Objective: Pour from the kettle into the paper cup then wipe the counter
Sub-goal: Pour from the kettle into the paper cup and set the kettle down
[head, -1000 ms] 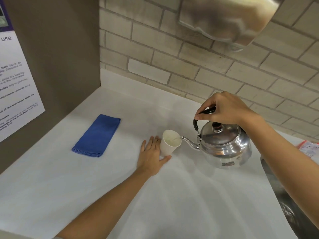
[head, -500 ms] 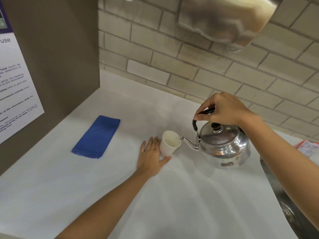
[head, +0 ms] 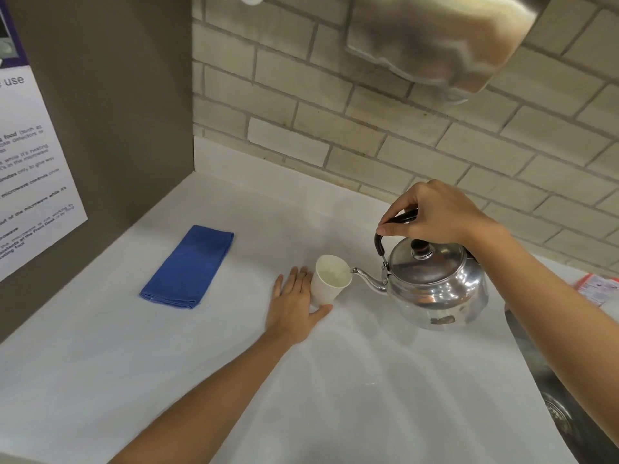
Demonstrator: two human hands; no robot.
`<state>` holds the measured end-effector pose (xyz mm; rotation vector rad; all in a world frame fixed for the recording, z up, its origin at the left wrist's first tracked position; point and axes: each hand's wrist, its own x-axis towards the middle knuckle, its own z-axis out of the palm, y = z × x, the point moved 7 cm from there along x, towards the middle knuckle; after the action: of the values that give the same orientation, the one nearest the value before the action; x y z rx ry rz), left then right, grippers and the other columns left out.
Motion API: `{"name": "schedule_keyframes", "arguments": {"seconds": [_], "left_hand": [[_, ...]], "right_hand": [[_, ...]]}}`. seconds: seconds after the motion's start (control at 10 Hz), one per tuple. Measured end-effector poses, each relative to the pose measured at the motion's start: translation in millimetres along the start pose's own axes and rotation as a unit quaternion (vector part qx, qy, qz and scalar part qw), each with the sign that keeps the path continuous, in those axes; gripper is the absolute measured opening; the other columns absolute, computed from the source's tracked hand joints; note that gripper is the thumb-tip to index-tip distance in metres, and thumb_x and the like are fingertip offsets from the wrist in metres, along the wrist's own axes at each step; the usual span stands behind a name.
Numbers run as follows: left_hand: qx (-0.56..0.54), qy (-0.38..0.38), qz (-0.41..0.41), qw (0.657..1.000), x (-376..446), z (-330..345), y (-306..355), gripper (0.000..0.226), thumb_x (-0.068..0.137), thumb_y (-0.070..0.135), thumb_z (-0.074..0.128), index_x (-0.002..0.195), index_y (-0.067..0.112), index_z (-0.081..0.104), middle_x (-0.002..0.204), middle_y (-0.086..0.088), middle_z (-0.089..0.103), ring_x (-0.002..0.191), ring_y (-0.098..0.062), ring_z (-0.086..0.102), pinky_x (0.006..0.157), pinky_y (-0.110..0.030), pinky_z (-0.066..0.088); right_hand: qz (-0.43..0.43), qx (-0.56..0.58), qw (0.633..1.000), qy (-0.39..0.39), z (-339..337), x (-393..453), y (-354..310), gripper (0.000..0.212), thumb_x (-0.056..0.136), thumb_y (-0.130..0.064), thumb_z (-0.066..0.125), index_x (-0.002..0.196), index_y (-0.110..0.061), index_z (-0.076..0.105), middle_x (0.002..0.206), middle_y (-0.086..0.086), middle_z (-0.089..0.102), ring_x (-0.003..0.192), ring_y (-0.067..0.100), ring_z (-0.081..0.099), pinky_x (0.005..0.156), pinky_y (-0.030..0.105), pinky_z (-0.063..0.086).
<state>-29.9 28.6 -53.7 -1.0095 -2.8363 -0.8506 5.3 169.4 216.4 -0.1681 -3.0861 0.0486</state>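
On the smooth white worktop (head: 335,380), under a pale brick wall (head: 335,128), a folded blue cloth (head: 189,267) lies left. Left hand (head: 294,306) lies flat, open, thumb touching the paper cup (head: 330,281). Right hand (head: 432,212), grip clenched on the black handle, tilts the shiny metal kettle (head: 432,286), spout at the cup's rim.

From my seat the widest open stretch is the near half of the white desk (head: 335,396), crossed only by my left forearm. Between the folded blue cloth (head: 187,267) and my left hand (head: 294,309) there is a bare lane running back to the brick wall. The paper cup (head: 330,281) and steel kettle (head: 435,283) block the right side, spout at the cup's rim. A brown side panel (head: 110,112) closes the left; a metal dispenser (head: 442,38) overhangs the kettle.
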Motion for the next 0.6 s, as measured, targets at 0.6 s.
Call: {"name": "schedule_keyframes", "arguments": {"seconds": [0.6], "left_hand": [[-0.004, 0.003, 0.001, 1.0, 0.1, 1.4, -0.7, 0.086, 0.09, 0.066, 0.039, 0.152, 0.01, 0.018, 0.161, -0.003, 0.022, 0.151, -0.016, 0.009, 0.123, -0.04, 0.001]], "right_hand": [[-0.003, -0.002, 1.0, 0.001, -1.0, 0.8, 0.9, 0.024, 0.07, -0.066, 0.073, 0.083, -0.046, 0.077, 0.084, -0.016, 0.073, 0.083, 0.008, 0.064, 0.07, 0.034, 0.054]]}}
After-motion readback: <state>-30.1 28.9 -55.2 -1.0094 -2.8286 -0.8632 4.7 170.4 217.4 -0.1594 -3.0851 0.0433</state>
